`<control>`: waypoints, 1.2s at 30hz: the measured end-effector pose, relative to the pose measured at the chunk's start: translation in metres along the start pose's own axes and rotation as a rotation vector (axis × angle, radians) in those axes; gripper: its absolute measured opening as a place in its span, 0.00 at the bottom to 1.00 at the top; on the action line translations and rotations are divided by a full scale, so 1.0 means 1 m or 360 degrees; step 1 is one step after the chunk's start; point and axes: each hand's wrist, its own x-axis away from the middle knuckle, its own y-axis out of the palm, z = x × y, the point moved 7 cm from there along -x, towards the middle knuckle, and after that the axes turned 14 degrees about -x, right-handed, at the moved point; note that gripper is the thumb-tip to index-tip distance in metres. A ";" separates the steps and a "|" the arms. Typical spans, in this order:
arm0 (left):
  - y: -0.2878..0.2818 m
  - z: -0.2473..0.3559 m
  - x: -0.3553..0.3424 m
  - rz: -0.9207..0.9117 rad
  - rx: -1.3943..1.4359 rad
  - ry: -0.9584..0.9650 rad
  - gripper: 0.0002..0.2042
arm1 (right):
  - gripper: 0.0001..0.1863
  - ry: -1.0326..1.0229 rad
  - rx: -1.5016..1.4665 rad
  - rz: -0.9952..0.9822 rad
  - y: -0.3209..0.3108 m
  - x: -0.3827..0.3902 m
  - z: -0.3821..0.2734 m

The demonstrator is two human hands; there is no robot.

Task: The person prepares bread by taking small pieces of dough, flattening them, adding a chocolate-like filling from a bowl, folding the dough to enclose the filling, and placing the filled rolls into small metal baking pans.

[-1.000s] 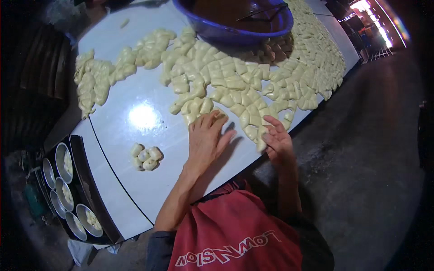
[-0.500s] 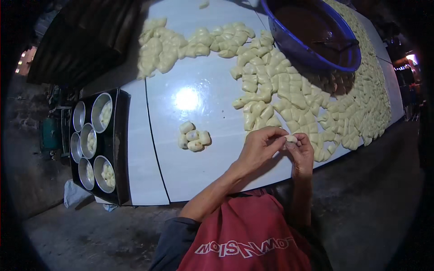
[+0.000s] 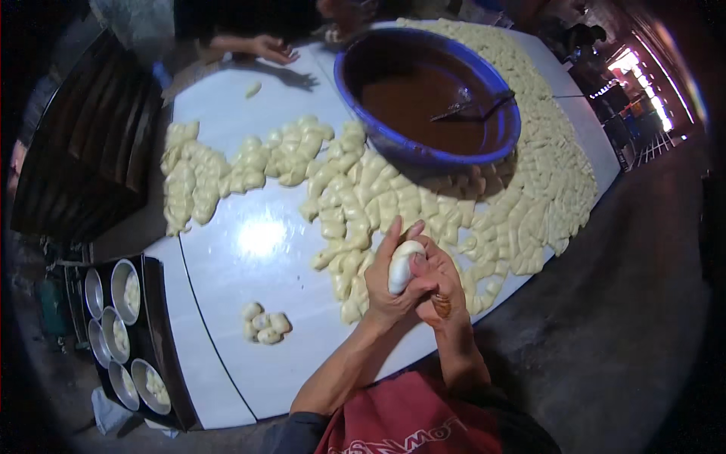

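Dough piece [image 3: 402,271]: right of the frame's middle, lifted off the table [image 3: 227,386] between your two hands—pale, smooth and rounded, likely soft enough to need support from both sides.
Left hand [image 3: 383,287]: grip curled partway round the dough's left side, fingers pointing up the frame; the cupped palm seems to serve as a cradle.
Right hand [image 3: 445,281]: grip closed in from the other side, bent fingers against the same piece, apparently to press it while the left steadies it. A brown patch [image 3: 441,305] marks its heel; you cannot tell whether it is paste.
Dough portions [image 3: 340,227]: spread in a crowded layer past your fingertips, many touching, probably laid so to keep plenty within reach.
Blue basin [image 3: 454,160]: upper middle, close among the portions, holding brown paste [image 3: 401,102]; a dark utensil [image 3: 491,107] leans inside, handle at the right rim, presumably for easy grasping.
Dough balls [image 3: 266,324]: a small huddle at lower left of centre, set apart from the layer, perhaps to keep them from mixing.
Round pans [image 3: 116,286]: lower left, grouped in a dark tray [image 3: 160,333] that likely keeps them together; several hold pale pieces.
Co-worker's hand [image 3: 274,50]: upper left, held over the far side—well apart from yours, near a lone dough lump [image 3: 252,89].
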 end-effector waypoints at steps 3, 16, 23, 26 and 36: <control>0.008 -0.016 -0.018 -0.0010 0.0364 -0.0421 0.50 | 0.11 -0.0014 0.0278 -0.0153 0.006 -0.050 -0.030; -0.056 -0.039 -0.008 -0.0189 -0.0201 -0.1155 0.15 | 0.16 0.0120 0.3170 -0.0755 -0.018 -0.252 -0.106; -0.053 -0.036 -0.012 -0.0234 -0.0276 -0.1192 0.16 | 0.19 0.0269 0.3018 -0.0515 -0.021 -0.268 -0.098; -0.049 -0.033 -0.012 -0.0254 -0.0347 -0.1049 0.15 | 0.17 0.0062 0.2643 -0.0464 0.001 -0.257 -0.091; -0.054 -0.021 -0.030 -0.0043 0.0039 -0.1044 0.23 | 0.10 0.0286 0.0611 -0.0462 0.055 -0.164 -0.030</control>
